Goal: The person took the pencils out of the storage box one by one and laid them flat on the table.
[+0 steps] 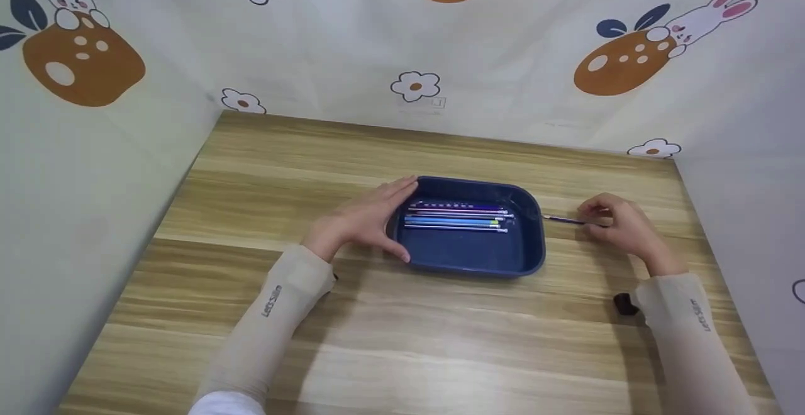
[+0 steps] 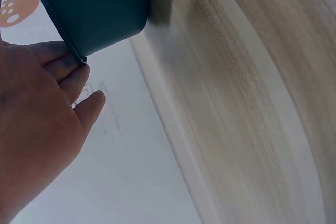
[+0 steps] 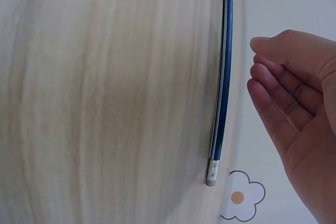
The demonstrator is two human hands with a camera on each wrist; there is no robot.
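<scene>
A navy-blue tray (image 1: 471, 254) stands on the table with several pencils (image 1: 453, 220) lying side by side in it. My left hand (image 1: 368, 217) holds its left end, thumb at the near corner and fingers at the far one. In the left wrist view, the left fingers (image 2: 73, 72) touch the tray's rim. To the right of the tray lies a single blue pencil (image 3: 223, 77), its eraser end visible in the right wrist view. Beside it is my right hand (image 1: 619, 229), fingers loosely bent; the right wrist view shows a gap between fingertips and pencil.
The wood-grain table (image 1: 390, 339) is bounded by a patterned sheet (image 1: 339, 44) at the back and pale sides left and right. A small black object (image 1: 626, 304) sits at the right wrist.
</scene>
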